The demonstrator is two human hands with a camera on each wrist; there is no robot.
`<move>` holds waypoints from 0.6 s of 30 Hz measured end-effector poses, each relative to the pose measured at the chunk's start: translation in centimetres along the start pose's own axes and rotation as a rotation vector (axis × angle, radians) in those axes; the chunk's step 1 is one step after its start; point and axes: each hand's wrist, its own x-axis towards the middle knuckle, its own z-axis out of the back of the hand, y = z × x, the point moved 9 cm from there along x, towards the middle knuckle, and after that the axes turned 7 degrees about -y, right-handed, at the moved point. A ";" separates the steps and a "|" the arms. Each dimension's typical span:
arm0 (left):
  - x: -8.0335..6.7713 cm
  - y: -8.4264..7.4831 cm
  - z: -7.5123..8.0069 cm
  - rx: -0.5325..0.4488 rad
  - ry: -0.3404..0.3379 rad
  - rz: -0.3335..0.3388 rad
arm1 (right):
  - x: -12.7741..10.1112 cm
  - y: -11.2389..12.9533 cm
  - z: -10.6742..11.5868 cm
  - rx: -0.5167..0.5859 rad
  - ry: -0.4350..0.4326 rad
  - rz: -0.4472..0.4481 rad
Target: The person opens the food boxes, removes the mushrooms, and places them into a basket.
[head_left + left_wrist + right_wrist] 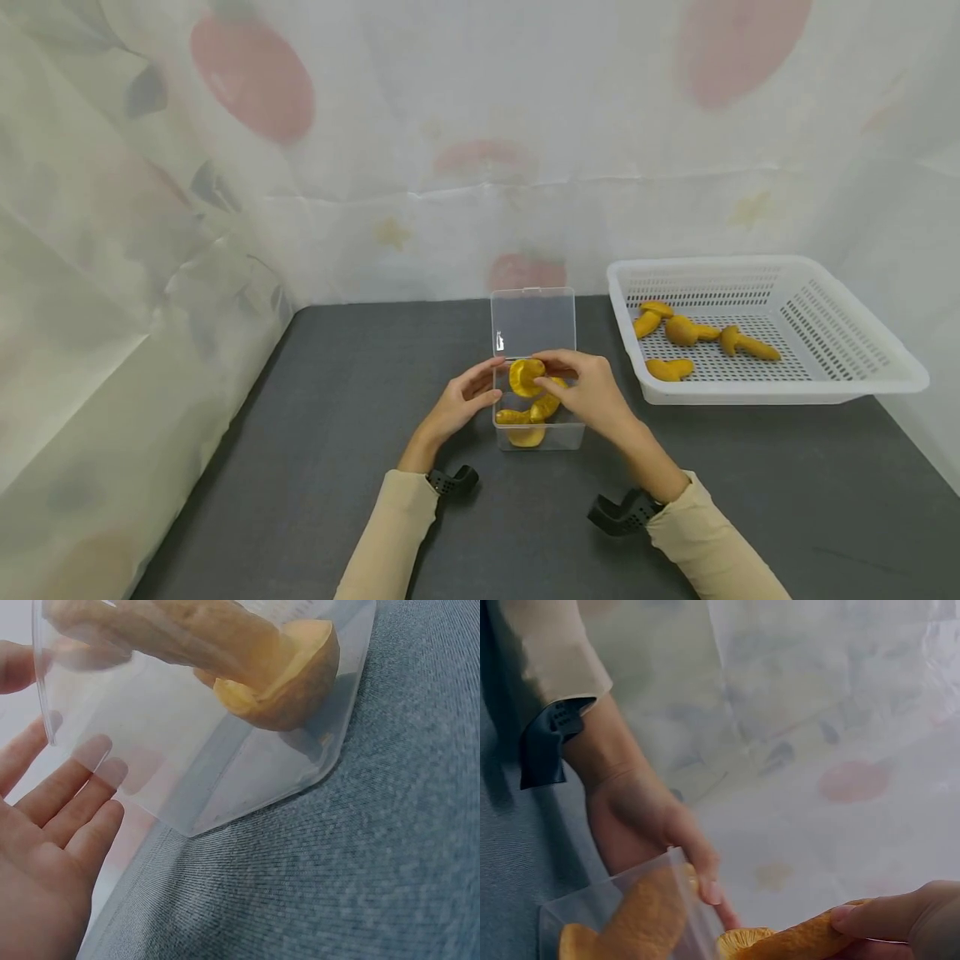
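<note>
A: Item one, clear plastic box (537,417), lid raised toward 12 o'clock, on the dark table (330,467)

B: Contents?

A: Orange mushroom-shaped pieces (525,414) on its floor. One more, the mushroom piece (527,376), sits over the box mouth, pinched by the right hand (588,390) between thumb and fingertips

B: Left hand (462,404)?

A: At 9 o'clock of the box, fingers straight and relaxed against its wall, holding nothing

B: Handling notes?

A: Judged light and fairly firm, likely smooth, so it may slip; best taken across the broad cap rather than the thin stem

B: Other stock?

A: White perforated basket (855,367) at 3 o'clock, well apart, with more mushroom pieces (678,331) inside
</note>
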 end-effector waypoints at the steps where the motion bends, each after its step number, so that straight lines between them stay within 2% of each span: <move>1: 0.0 0.0 0.0 0.002 0.001 -0.002 | 0.0 0.1 0.2 0.008 -0.001 -0.002; 10: 0.0 -0.1 0.0 0.009 -0.003 -0.010 | -0.2 0.3 2.7 0.001 -0.045 0.001; 18: 0.0 0.0 -0.1 -0.001 0.002 -0.011 | -0.2 -0.4 5.3 -0.029 -0.101 -0.028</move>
